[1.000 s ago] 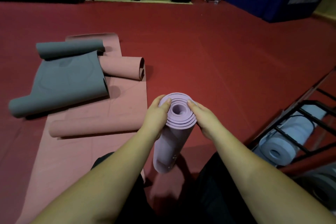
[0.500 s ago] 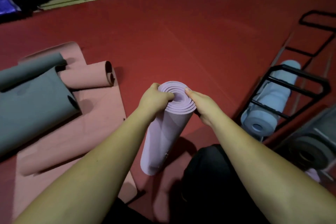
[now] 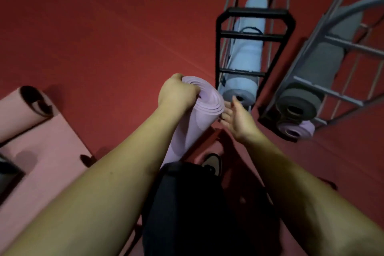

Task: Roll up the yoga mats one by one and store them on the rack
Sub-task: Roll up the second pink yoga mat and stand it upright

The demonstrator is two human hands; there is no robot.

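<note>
At the centre of the view the left hand (image 3: 177,92) grips the top end of a rolled lilac yoga mat (image 3: 194,122), its fingers curled over the rim of the spiral while the roll stands tilted, its lower end hidden behind the person's dark trouser leg (image 3: 187,203). The right hand (image 3: 239,117) is just beside the roll at its 3 o'clock, palm turned up and fingers spread and relaxed, holding nothing; whether it touches the mat cannot be told. At 1 o'clock from the hands a black metal rack (image 3: 254,35) lies on the red floor (image 3: 104,27) with a light blue rolled mat (image 3: 247,62) inside it. At 3 o'clock a grey metal rack (image 3: 332,68) holds a dark grey rolled mat (image 3: 307,89) and, below it, a lilac rolled mat (image 3: 296,130). At 9 o'clock a pink mat (image 3: 41,151) lies partly unrolled on the floor, one end curled into a loose roll. A shoe (image 3: 213,163) shows just under the held roll.
</note>
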